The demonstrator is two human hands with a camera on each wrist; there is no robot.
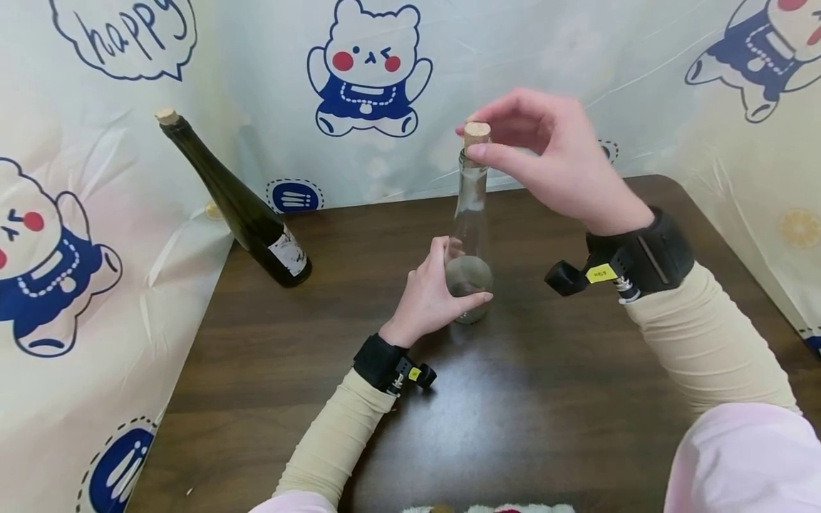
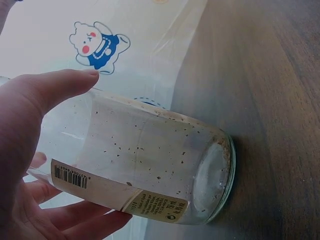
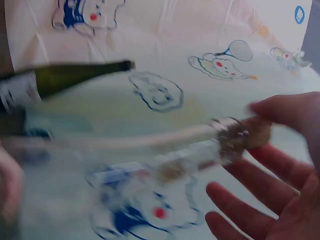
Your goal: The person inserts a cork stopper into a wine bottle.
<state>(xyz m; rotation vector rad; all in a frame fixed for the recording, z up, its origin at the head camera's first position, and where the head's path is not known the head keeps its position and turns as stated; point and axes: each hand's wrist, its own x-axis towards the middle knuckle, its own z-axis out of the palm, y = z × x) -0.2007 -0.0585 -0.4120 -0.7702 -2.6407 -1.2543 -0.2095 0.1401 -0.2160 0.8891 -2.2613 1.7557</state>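
A clear glass bottle (image 1: 471, 228) stands upright on the brown table. My left hand (image 1: 431, 292) grips its lower body, thumb on one side and fingers round the other. In the left wrist view the bottle (image 2: 145, 150) shows a label with a barcode and dark specks on the glass. A cork (image 1: 477, 134) sits at the bottle's mouth. Thumb and fingers of my right hand (image 1: 558, 153) pinch this cork from above. The right wrist view is blurred, but the cork (image 3: 257, 132) shows in the neck between thumb and fingers.
A dark green bottle (image 1: 240, 203) with a cork and a torn white label stands at the left, near the table's back edge. A printed plastic sheet (image 1: 256, 92) hangs behind the table (image 1: 269, 370). Part of a fluffy white cloth (image 1: 532, 509) shows at the front edge.
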